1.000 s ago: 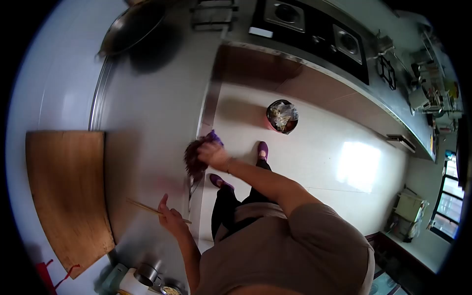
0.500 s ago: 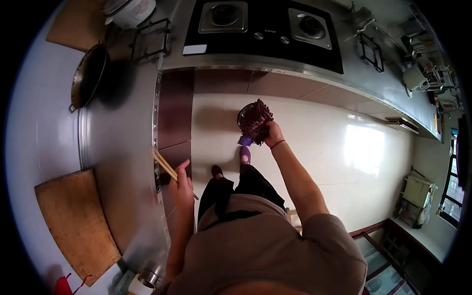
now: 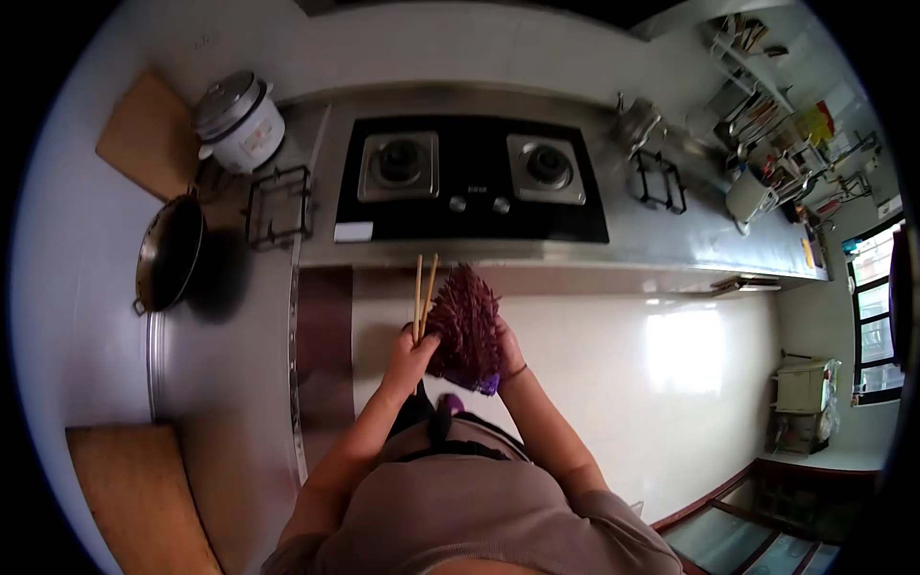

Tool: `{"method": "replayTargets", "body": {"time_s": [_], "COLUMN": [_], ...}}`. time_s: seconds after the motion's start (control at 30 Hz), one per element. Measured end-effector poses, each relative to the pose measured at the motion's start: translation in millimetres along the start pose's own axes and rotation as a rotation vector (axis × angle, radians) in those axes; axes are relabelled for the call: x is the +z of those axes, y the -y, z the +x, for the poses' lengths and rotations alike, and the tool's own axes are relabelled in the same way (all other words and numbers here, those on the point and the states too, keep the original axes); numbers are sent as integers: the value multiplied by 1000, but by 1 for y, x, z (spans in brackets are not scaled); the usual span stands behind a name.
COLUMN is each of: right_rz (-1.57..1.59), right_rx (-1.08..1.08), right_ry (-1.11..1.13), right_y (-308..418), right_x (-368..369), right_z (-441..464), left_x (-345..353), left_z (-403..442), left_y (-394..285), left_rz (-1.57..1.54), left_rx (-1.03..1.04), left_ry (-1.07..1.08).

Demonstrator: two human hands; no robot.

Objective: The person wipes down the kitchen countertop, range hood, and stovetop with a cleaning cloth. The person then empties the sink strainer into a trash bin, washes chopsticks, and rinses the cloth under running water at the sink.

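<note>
My left hand [image 3: 410, 356] is closed round a pair of wooden chopsticks [image 3: 418, 295], which point up and away from me with their tips apart. Its thumb side meets the left edge of a shaggy maroon chenille cloth [image 3: 465, 321]. My right hand [image 3: 510, 350] grips that cloth from its right side; most of its fingers are hidden behind the strands. A purple part [image 3: 482, 384] shows along the cloth's lower edge. Both hands are in front of my body, just short of the counter's front edge.
A two-burner gas stove [image 3: 474, 225] is set in the steel counter [image 3: 383, 255] ahead. To the left are a wok [image 3: 172, 251], a rice cooker [image 3: 251, 129], a loose pan support [image 3: 278, 206] and a wooden board [image 3: 139, 498]. A kettle [image 3: 640, 123] and a utensil holder [image 3: 749, 196] stand at right.
My left hand has brought the chopsticks from the left counter edge rightward to the cloth. My right hand has drawn the cloth closer to my body. The view has tilted up toward the stove.
</note>
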State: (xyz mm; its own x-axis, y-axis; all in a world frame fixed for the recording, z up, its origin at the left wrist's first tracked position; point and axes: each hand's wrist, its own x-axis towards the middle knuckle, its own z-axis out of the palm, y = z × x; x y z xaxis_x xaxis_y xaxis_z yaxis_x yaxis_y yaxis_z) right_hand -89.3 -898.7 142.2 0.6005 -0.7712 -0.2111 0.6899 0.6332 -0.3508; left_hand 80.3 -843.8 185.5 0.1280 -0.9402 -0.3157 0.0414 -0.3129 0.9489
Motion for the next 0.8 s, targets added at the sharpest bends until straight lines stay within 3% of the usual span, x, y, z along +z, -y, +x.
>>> {"method": "replayTargets", "body": {"time_s": [0.07,0.1,0.13,0.17,0.27,0.33,0.43,0.5,0.63,0.73,0.8], "right_rz": [-338,-378,-392,-267,-301,-813,-640,-721,-1154,-886,-686], "right_rx": [-191,-273,-246,-244,-294,-262,-300,-438,-903,-1332,-1403], "right_ry": [-244,-215,-201,-121,-29,-157,-251,-342,-508,-445,-433], "right_y": [12,18,25,29,25,19,26,44,127,201,261], "right_x": [9,26,41,53,66,74,80,82,117,199,233], "right_z": [11,13,19,28,67,96,154,198,271,322,355], "left_x": [-4,-8,-9,-14,-25,-31,-46,-78,-122,-170,-203], "left_z": [25,38,54,71,119,144,191,206,243,262,266], "left_y": [-15,-22,-20,-22,-37,-59,-81,-119,-144,-130,-112], "left_rz": [116,193,38,35,-34,-9,-136,-338,-481,-417,-430], "left_rx": [89,125,189,198,226,183,357,103,216,151,116], "left_ry": [0,0,-19,-11,19,100,103,228,98,3,-87]}}
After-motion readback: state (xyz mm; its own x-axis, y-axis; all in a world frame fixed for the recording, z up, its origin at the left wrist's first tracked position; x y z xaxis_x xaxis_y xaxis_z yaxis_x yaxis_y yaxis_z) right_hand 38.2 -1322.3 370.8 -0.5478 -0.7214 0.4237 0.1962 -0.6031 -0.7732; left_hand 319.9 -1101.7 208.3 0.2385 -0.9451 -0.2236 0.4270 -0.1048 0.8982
